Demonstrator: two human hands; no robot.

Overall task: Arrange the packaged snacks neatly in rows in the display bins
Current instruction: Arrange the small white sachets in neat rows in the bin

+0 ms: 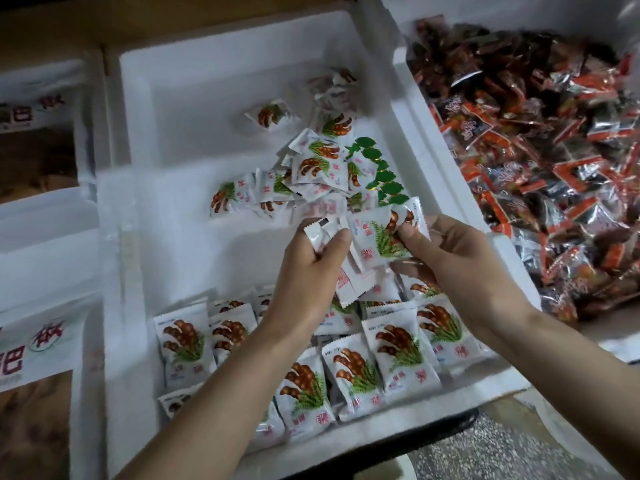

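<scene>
A white foam bin (194, 98) fills the middle of the view. Small white snack packets printed with brown pods and green leaves lie in it. Neat overlapping rows of packets (346, 362) stand along its near side. A loose pile of the same packets (311, 168) lies in the bin's far middle, and one stray packet (272, 114) sits behind it. Above the rows, my left hand (308, 271) grips a bunch of packets (349, 268). My right hand (460, 258) pinches the front packet (384, 233) of that bunch by its right end.
A second foam bin (446, 161) on the right holds a heap of red and silver snack packets (554, 140). Bins with large clear bags (38, 358) stand on the left. A speckled floor (502, 448) shows at the lower right.
</scene>
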